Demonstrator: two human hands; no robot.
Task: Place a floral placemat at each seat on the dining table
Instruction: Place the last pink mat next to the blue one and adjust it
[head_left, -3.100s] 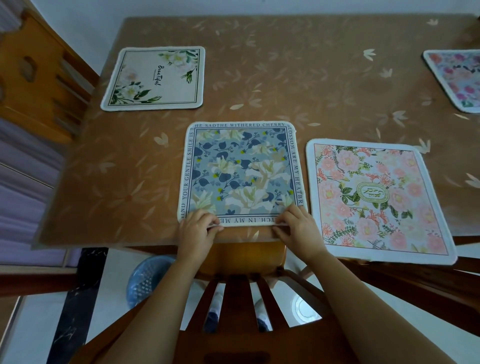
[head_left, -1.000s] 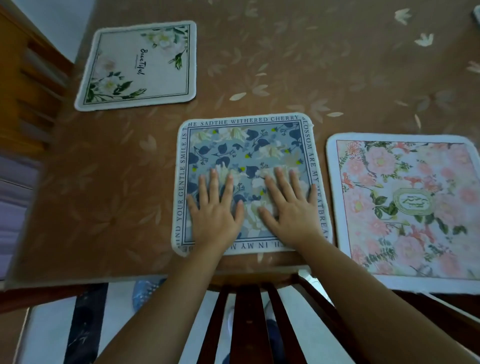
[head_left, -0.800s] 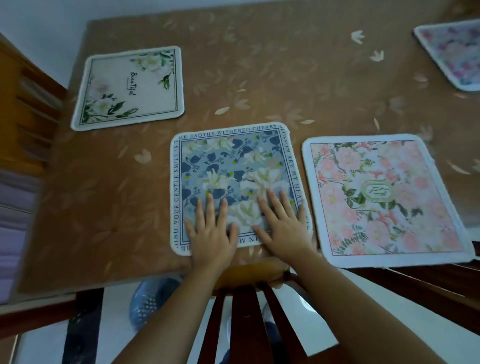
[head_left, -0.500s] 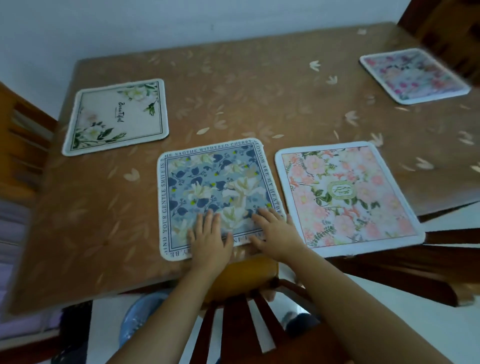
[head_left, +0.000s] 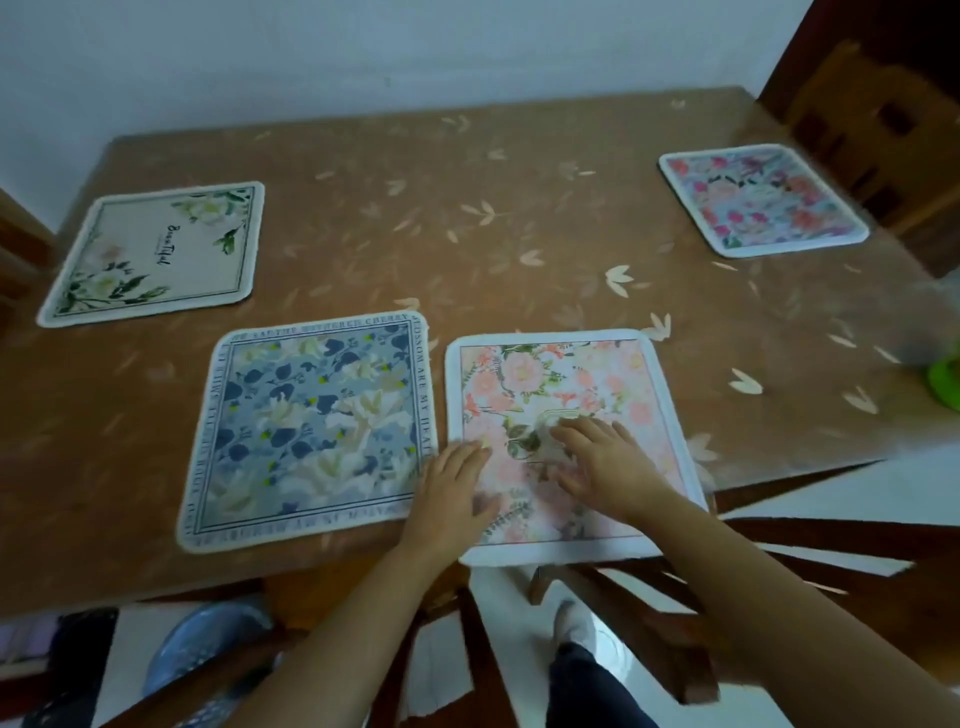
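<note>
Hands | left hand (head_left: 451, 500); right hand (head_left: 605, 464); both flat on pink placemat (head_left: 618, 371)

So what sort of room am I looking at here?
Most likely a dining room in a home. A brown table with a leaf-patterned cover fills the view, a wooden chair stands at its far right end, and four floral placemats are laid out on it.

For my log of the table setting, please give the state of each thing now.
pink placemat: flat, near edge overhangs table
blue placemat: flat
cream placemat: flat
far placemat: flat
left hand: flat, rests on pink placemat
right hand: flat, rests on pink placemat
</note>
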